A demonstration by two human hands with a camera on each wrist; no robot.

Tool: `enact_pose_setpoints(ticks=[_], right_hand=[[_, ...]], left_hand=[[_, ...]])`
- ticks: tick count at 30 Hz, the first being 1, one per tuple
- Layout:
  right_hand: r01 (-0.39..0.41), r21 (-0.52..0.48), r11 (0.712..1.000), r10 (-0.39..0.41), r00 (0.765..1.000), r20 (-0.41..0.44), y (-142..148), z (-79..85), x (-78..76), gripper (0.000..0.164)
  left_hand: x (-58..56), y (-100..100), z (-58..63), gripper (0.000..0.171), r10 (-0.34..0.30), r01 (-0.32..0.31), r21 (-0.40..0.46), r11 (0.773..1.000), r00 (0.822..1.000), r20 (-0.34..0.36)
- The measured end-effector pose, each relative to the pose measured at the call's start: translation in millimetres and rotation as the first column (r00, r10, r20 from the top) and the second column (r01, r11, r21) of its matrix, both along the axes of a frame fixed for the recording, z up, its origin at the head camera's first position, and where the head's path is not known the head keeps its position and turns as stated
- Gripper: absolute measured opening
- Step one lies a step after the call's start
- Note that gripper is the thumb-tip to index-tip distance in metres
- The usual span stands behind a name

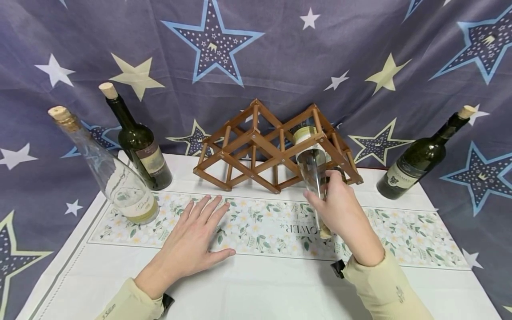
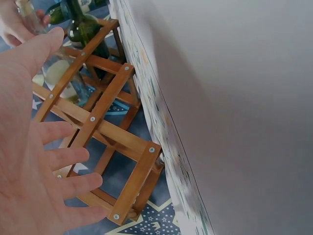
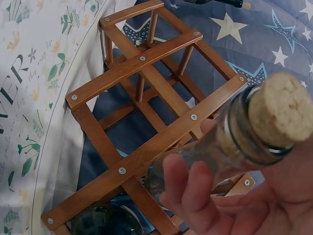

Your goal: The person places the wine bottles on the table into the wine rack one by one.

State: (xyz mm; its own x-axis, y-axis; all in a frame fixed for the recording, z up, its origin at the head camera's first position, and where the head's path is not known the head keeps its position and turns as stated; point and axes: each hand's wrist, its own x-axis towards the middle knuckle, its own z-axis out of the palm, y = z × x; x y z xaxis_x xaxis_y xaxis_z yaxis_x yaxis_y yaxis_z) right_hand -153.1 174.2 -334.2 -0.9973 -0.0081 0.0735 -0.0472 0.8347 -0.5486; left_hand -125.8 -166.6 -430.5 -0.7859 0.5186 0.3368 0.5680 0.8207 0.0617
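My right hand (image 1: 342, 204) grips the neck of a clear glass bottle (image 1: 314, 162), its corked end tilted down towards me. The bottle's labelled body lies within the upper right opening of a folding wooden wine rack (image 1: 253, 133). Close up in the right wrist view are the cork (image 3: 283, 107) and curled fingers (image 3: 195, 196). A dark green bottle (image 2: 85, 32) sits in the rack beside the clear one, mostly hidden behind my right hand in the head view. My left hand (image 1: 192, 240), fingers spread and holding nothing, is over the floral runner (image 1: 256, 222) in front of the rack.
At left stand a clear corked bottle (image 1: 128, 191) with a pale label and a dark green corked bottle (image 1: 146, 155). Another dark corked bottle (image 1: 416, 164) stands right of the rack. A star-patterned cloth (image 1: 276, 58) hangs behind the white-covered table (image 1: 256, 284).
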Motion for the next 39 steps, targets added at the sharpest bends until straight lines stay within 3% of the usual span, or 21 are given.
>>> enact_pose_setpoints(ticks=[14,39], right_hand=[[0.025,0.051,0.998,-0.025,1.000,0.015,-3,0.1,-11.1,0.083],[0.039,0.043,0.998,-0.040,0.999,0.030,-7,-4.6,-25.1,0.081]], left_hand=[[-0.6,0,0.5,0.105,0.001,-0.001,-0.014,1.000,1.000,0.011],[0.3,-1,-0.1,0.105,0.005,-0.004,-0.017,1.000,1.000,0.011]])
